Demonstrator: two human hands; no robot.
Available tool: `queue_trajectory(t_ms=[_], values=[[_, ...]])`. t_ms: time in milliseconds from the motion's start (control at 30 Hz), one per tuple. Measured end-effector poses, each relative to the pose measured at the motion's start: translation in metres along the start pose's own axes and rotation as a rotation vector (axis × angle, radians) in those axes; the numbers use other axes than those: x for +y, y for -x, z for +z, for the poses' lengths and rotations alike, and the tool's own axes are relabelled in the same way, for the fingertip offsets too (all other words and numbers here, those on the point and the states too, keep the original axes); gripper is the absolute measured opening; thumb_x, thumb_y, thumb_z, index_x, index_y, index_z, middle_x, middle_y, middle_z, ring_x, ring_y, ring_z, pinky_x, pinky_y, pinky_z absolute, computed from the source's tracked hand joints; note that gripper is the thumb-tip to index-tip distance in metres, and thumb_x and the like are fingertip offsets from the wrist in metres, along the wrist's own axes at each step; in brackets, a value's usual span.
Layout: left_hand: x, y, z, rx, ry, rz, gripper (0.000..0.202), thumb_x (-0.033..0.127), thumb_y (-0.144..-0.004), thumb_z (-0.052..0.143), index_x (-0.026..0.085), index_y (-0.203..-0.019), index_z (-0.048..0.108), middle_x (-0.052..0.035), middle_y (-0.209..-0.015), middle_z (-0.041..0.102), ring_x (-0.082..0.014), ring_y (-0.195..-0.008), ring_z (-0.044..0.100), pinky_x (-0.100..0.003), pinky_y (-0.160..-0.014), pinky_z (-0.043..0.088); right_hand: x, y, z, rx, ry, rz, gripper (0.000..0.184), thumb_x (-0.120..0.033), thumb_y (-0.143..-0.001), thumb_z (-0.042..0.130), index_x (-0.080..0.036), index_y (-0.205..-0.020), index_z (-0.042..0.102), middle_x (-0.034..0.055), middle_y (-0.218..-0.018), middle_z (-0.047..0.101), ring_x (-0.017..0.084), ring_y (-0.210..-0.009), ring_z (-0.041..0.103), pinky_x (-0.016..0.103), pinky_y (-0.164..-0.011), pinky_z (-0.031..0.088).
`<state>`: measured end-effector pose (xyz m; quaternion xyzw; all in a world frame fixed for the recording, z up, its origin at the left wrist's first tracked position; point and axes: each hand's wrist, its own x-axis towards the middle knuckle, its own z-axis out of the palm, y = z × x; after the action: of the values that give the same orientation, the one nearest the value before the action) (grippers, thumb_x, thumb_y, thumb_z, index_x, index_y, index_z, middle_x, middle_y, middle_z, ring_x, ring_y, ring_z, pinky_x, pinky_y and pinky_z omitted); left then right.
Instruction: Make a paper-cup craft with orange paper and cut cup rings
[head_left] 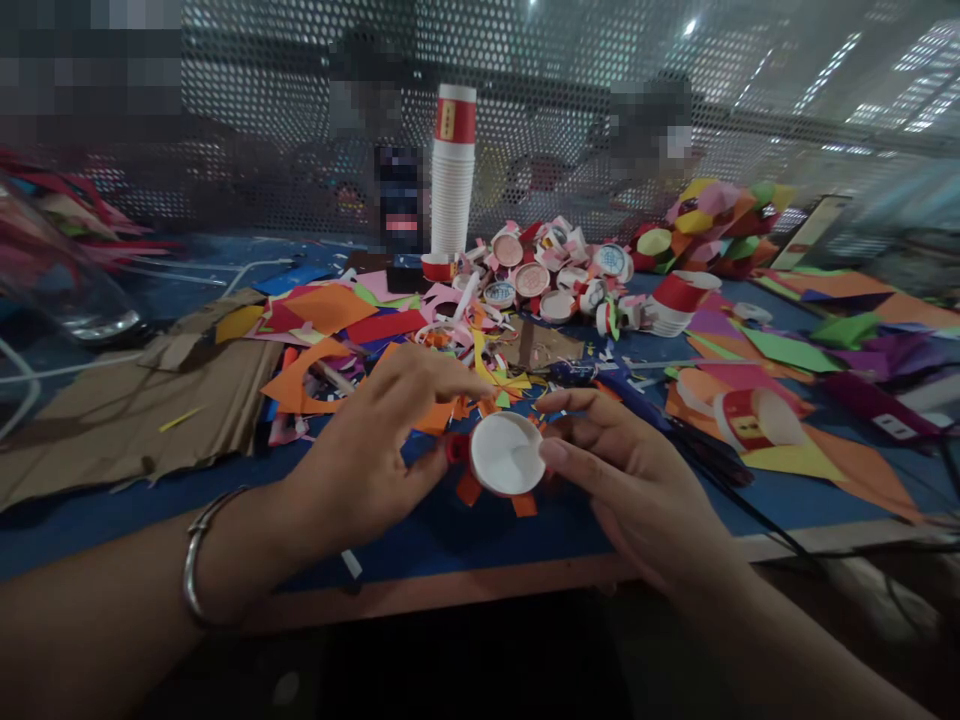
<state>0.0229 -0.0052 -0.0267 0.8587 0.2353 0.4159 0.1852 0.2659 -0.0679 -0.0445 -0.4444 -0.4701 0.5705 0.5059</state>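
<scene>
A small cut-down paper cup (508, 453) shows its white round inside, with orange paper tabs (525, 504) sticking out below it and a red curled strip (455, 449) at its left side. My right hand (637, 470) grips the cup's right edge, thumb at the rim and the other fingers curled behind. On the other side, my left hand (382, 440) has its fingers stretched out above the cup's upper left and its thumb at the red strip. Thumb and forefinger are apart. Just beyond the cup lie yellow and orange paper scraps (499, 385).
A tall stack of paper cups (453, 190) stands at the back, beside a heap of cut cup pieces (555, 270). Cardboard (112, 420) lies left. A blue-handled tool (630, 395) with a black cable and coloured paper sheets (795, 350) are right. Several people sit beyond the mesh.
</scene>
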Motion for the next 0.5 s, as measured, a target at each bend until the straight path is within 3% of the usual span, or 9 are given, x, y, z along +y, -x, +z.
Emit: queue_trajectory(t_ms=[33, 100, 167, 233, 367, 500], values=[[-0.003, -0.001, 0.001, -0.006, 0.138, -0.187, 0.051, 0.001, -0.081, 0.067, 0.024, -0.126, 0.064, -0.0068, -0.124, 0.070, -0.0230, -0.117, 0.066, -0.040, -0.103, 0.054, 0.000, -0.001, -0.001, 0.012, 0.006, -0.005, 0.041, -0.042, -0.090, 0.085, -0.026, -0.121, 0.063, -0.0047, -0.079, 0.074, 0.013, -0.074, 0.067, 0.026, -0.072, 0.050], [-0.007, -0.003, 0.004, -0.050, 0.321, -0.395, 0.048, 0.008, -0.083, 0.063, 0.019, -0.130, 0.058, -0.0099, -0.116, 0.072, -0.0231, -0.106, 0.072, -0.039, -0.089, 0.061, 0.001, -0.002, -0.002, 0.030, 0.015, -0.017, 0.042, -0.042, -0.090, 0.086, -0.026, -0.120, 0.062, -0.0054, -0.079, 0.073, 0.012, -0.073, 0.067, 0.025, -0.071, 0.050], [-0.007, -0.008, 0.004, -0.092, 0.677, -0.760, 0.046, 0.009, -0.080, 0.065, 0.017, -0.126, 0.061, -0.0093, -0.111, 0.074, -0.0208, -0.102, 0.073, -0.035, -0.089, 0.059, 0.002, -0.003, -0.003, 0.040, 0.011, -0.029, 0.042, -0.041, -0.090, 0.086, -0.026, -0.120, 0.061, -0.0056, -0.080, 0.073, 0.012, -0.073, 0.068, 0.025, -0.071, 0.050], [-0.001, -0.011, 0.003, -0.100, 0.919, -0.975, 0.040, 0.016, -0.082, 0.072, 0.017, -0.122, 0.064, -0.0082, -0.109, 0.075, -0.0190, -0.095, 0.072, -0.033, -0.087, 0.058, 0.002, -0.004, -0.003, 0.038, 0.010, -0.031, 0.041, -0.042, -0.091, 0.085, -0.026, -0.120, 0.060, -0.0053, -0.081, 0.073, 0.013, -0.073, 0.070, 0.026, -0.072, 0.051], [0.014, -0.011, 0.003, -0.215, 1.002, -1.035, 0.041, 0.033, -0.085, 0.085, 0.018, -0.120, 0.069, -0.0077, -0.117, 0.075, -0.0188, -0.101, 0.070, -0.029, -0.089, 0.055, 0.003, -0.006, -0.001, 0.043, 0.029, -0.037, 0.041, -0.043, -0.091, 0.084, -0.025, -0.120, 0.061, -0.0042, -0.081, 0.073, 0.014, -0.074, 0.070, 0.028, -0.073, 0.053], [0.015, -0.006, 0.006, -0.156, 0.955, -1.037, 0.036, 0.033, -0.078, 0.092, 0.017, -0.105, 0.076, -0.0061, -0.109, 0.076, -0.0172, -0.099, 0.069, -0.025, -0.085, 0.053, 0.003, -0.008, 0.001, 0.013, 0.057, -0.027, 0.039, -0.043, -0.093, 0.081, -0.026, -0.121, 0.061, -0.0025, -0.083, 0.076, 0.015, -0.075, 0.070, 0.029, -0.075, 0.055]])
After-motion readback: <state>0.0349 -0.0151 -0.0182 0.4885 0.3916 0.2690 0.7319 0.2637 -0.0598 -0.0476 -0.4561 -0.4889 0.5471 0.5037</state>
